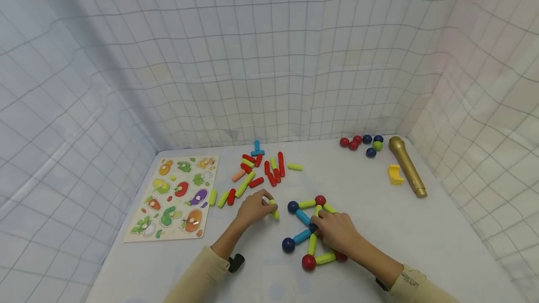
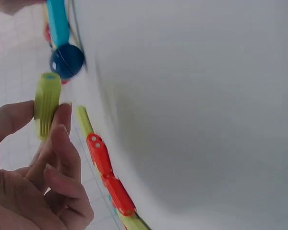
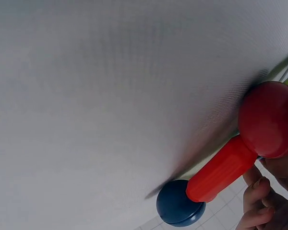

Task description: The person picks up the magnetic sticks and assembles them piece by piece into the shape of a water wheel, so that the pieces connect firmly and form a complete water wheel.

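My left hand (image 1: 251, 209) pinches a lime-green magnetic rod (image 2: 47, 106) between thumb and index finger, held left of a flat magnetic-rod figure. That figure joins lime rods (image 1: 312, 245), light blue rods (image 1: 302, 236), red balls (image 1: 309, 262) and dark blue balls (image 1: 288, 245). Over its middle, my right hand (image 1: 337, 233) grips a dark blue ball (image 1: 313, 228) with thumb and fingertips, covering part of the figure's right side. A red rod (image 3: 223, 170) between a red ball (image 3: 269, 120) and a dark blue ball shows in the right wrist view.
Loose red, lime and blue rods (image 1: 256, 182) lie behind the left hand. A vegetable puzzle board (image 1: 168, 237) lies far left. At the back right are several loose balls (image 1: 353, 145), a yellow block (image 1: 395, 175) and a gold toy microphone (image 1: 407, 165).
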A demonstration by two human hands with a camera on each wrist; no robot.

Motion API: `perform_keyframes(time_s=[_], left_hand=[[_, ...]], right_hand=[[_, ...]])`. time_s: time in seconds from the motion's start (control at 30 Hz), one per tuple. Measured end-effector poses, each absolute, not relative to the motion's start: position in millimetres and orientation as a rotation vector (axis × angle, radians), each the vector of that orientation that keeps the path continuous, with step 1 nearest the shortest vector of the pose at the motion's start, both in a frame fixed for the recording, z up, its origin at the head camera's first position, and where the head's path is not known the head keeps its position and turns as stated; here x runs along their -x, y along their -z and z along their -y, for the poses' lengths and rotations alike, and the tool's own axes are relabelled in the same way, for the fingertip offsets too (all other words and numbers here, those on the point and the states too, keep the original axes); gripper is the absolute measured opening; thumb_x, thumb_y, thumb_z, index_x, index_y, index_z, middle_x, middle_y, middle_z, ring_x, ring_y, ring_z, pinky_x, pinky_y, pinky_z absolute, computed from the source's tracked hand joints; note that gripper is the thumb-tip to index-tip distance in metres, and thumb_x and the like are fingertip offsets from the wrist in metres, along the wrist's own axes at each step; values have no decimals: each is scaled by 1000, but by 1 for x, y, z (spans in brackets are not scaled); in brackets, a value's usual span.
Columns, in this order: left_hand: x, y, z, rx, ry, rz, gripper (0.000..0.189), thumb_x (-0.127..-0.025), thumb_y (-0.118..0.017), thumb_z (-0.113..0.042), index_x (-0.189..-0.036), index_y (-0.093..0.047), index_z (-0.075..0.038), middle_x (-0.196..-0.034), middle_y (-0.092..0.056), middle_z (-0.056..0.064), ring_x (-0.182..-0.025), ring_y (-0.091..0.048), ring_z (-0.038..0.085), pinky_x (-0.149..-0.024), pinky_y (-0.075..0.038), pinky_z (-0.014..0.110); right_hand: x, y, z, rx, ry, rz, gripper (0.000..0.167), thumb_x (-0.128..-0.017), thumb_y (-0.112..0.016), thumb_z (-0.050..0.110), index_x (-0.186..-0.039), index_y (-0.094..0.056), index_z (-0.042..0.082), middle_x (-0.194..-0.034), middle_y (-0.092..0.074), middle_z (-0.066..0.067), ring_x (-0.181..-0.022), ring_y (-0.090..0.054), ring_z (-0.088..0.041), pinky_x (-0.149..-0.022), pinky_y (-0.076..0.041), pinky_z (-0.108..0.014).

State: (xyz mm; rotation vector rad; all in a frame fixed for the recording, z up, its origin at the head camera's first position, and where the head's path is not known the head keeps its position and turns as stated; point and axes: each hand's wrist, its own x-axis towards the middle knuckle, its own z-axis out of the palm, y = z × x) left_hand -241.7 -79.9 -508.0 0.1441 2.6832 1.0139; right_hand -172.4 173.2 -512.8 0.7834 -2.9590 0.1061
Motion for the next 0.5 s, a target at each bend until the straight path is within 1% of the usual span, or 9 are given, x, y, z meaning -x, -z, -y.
perform_keyframes(time_s=[0.13,0.37,0.43,0.5], left_hand=[[229,507,75,-176,-1088,-2549,34,-86,-72,-35,-106,-61,-11,-83,-68,1,-69,-57,15,-62,-46,26],[219,509,67,-253,-1036,-2419,29,-85,-74,-31,-100,-61,-11,-78,-65,1,-66,-55,15,-59,-43,25],[219,510,65,-273,-1031,-2400,29,-85,-74,-30,-103,-61,-11,-78,-63,1,-66,-55,15,-60,-44,26],[221,512,63,-275,-1035,-2391,33,-85,-74,-30,-109,-60,-11,-78,-63,2,-67,-55,16,-61,-44,27]], right_hand=[[171,512,-173,-760,-123,2973,20,-81,-78,25,-99,-70,20,-72,-47,6,-53,-36,-10,-47,-28,-21],[171,511,-171,-755,-113,2982,20,-80,-78,25,-98,-70,20,-74,-50,5,-54,-37,-10,-47,-29,-21],[171,511,-171,-757,-107,2984,20,-81,-78,26,-98,-70,20,-75,-50,5,-54,-37,-10,-48,-30,-21],[172,512,-170,-774,-102,2976,20,-81,-78,27,-98,-70,19,-75,-51,4,-54,-37,-9,-48,-31,-20]])
